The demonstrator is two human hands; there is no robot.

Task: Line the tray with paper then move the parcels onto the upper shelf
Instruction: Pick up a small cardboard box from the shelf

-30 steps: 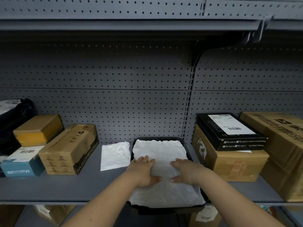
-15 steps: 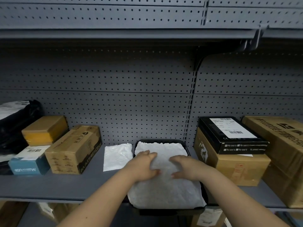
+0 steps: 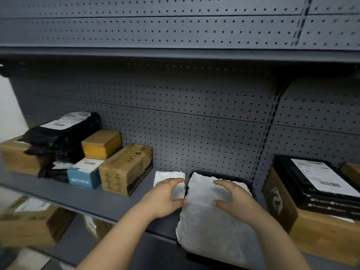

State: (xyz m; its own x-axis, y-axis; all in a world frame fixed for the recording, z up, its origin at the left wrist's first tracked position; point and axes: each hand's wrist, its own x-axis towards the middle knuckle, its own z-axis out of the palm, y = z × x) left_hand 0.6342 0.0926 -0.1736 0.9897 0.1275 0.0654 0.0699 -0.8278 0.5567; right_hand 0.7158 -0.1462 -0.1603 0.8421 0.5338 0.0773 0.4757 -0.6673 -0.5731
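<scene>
A black tray (image 3: 240,180) sits on the middle shelf and overhangs its front edge. White paper (image 3: 216,228) covers its inside. My left hand (image 3: 165,196) lies at the tray's left edge, thumb by the paper's rim, its fingers over a spare white sheet (image 3: 168,174). My right hand (image 3: 234,201) is over the lining paper with fingers spread and holds nothing. Parcels stand to the left: black bags (image 3: 64,133), a yellow box (image 3: 101,144), a blue box (image 3: 85,173), a brown carton (image 3: 126,168). The upper shelf (image 3: 175,55) runs overhead.
At the right a black labelled box (image 3: 315,180) lies on a brown carton (image 3: 315,230). A flat brown box (image 3: 15,156) sits under the black bags at the far left. More cartons (image 3: 29,225) stand on the shelf below. Grey pegboard backs the shelves.
The view has swung left and up. My left hand slid from the paper's middle to the tray's left edge. My right hand's fingers have spread over the paper.
</scene>
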